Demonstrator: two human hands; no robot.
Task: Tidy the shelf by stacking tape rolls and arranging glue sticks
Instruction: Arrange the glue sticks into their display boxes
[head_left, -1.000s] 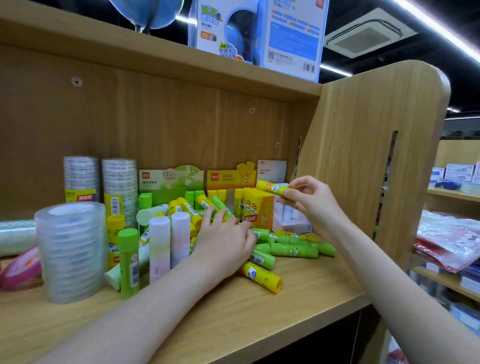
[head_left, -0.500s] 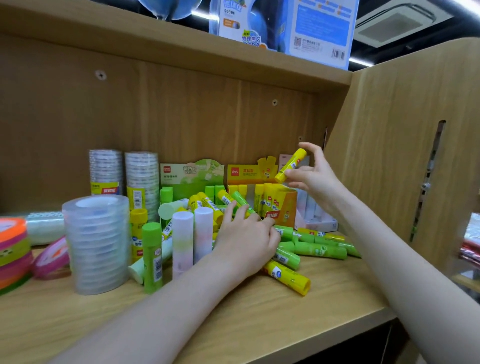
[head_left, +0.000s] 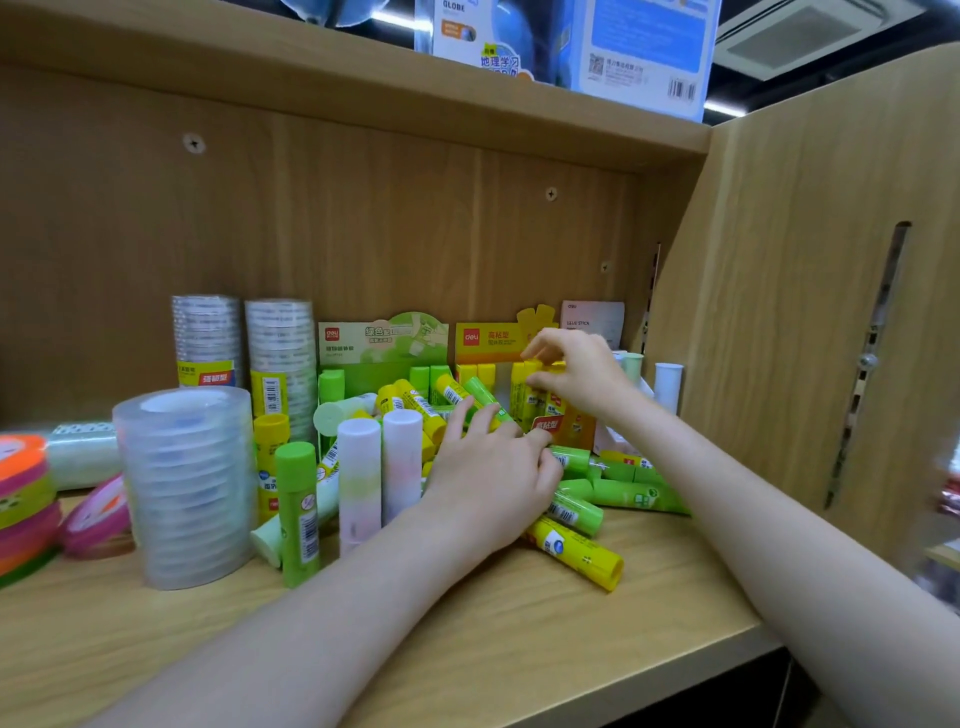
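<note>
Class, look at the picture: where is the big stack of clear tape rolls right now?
In the head view, the stack of clear tape rolls stands on the left of the shelf, between the bright coloured tape rolls and an upright green glue stick.

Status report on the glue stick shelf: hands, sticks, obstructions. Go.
Right hand pinching a yellow glue stick upright at the yellow display box. Left hand resting on the loose stick pile. Pile crowds the box front.

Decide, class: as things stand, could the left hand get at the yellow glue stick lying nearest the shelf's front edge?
Probably yes. The yellow glue stick lies in the open just right of the left hand, with nothing on top of it and bare shelf in front.
</note>
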